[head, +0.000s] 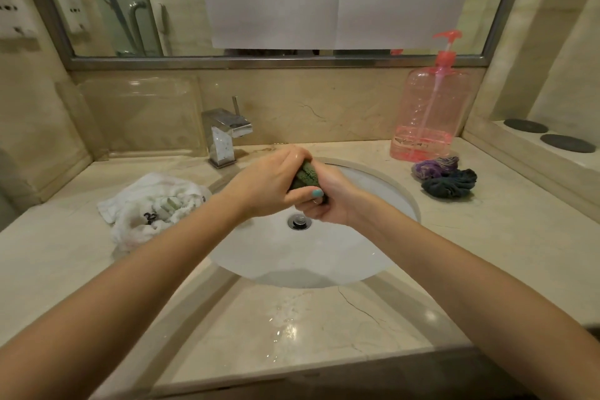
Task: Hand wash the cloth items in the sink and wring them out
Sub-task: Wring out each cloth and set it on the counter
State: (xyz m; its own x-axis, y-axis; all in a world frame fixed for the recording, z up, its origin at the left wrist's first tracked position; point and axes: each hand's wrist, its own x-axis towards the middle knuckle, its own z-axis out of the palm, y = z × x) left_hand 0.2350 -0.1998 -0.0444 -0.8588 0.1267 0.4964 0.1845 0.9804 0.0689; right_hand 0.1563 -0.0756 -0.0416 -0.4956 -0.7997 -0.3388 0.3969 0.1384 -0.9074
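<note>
**We wring a small green cloth (305,176) over the sink (324,256) with both hands.**

From the left, a pile of white towels (152,204) lies on the counter (292,318), near the faucet (224,136). Then our left hand (266,185) and right hand (331,204) are both closed tightly around the green cloth, above the basin and near the drain (299,221). Only a short part of it shows between the fists. We judge it soft, light and slippery when wet, so it is best gripped at its two ends and twisted in opposite ways. No cloth lies in the sink; whether water stands there we cannot tell. At the right, a pink pump bottle (428,114) holds a little pink liquid at its bottom. Beside it lie a purple cloth (435,167) and a dark cloth (449,185), both bunched.
</note>
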